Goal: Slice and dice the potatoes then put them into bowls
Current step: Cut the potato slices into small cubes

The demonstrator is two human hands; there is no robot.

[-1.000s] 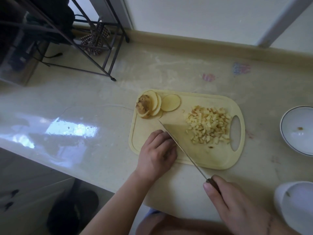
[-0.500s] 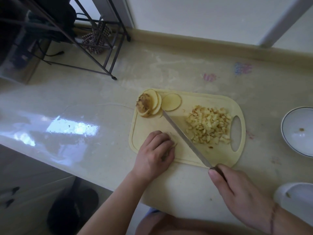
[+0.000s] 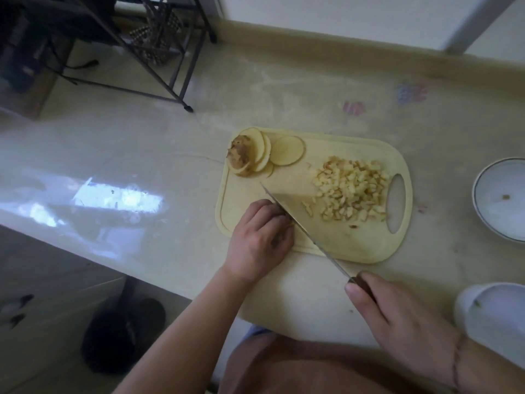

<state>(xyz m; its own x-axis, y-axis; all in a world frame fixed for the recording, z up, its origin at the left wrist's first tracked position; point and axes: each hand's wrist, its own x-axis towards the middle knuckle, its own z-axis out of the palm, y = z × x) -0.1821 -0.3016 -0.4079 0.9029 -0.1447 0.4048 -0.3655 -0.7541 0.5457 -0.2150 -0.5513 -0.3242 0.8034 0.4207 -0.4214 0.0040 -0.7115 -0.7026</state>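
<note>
— Potatoes first: where are they?
— All on the cutting board (image 3: 352,245). At its far left corner sits a fanned stack of potato slices (image 3: 257,153) with a brown end piece on top, and one round slice (image 3: 287,150) lies flat just beside it. Further right, near the handle hole, is the heap of diced potato (image 3: 350,191), with a few loose cubes at its left edge.

— Start from the left of the view, then. What is there?
— A dark metal rack (image 3: 159,49) stands at the far left of the pale table (image 3: 142,143). Nearer, the table's glossy top reflects a bright window patch.

— And the left hand?
— The left hand (image 3: 260,241) rests on the near left part of the board, fingers curled down with the knuckles against the blade. A bit of potato shows under the fingertips, but most of it is hidden, so I cannot tell its shape.

— The knife?
— The knife (image 3: 301,227) runs diagonally, tip toward the slices, edge down on the board right beside the left hand.

— Right hand's grip?
— The right hand (image 3: 397,317) is clamped round the dark handle, off the near edge of the board.

— Further right?
— A white bowl (image 3: 483,211) with a dark rim stands on the table past the board, apart from it, with a small speck inside. A second white bowl (image 3: 488,317) sits nearer, cut by the frame edge.
</note>
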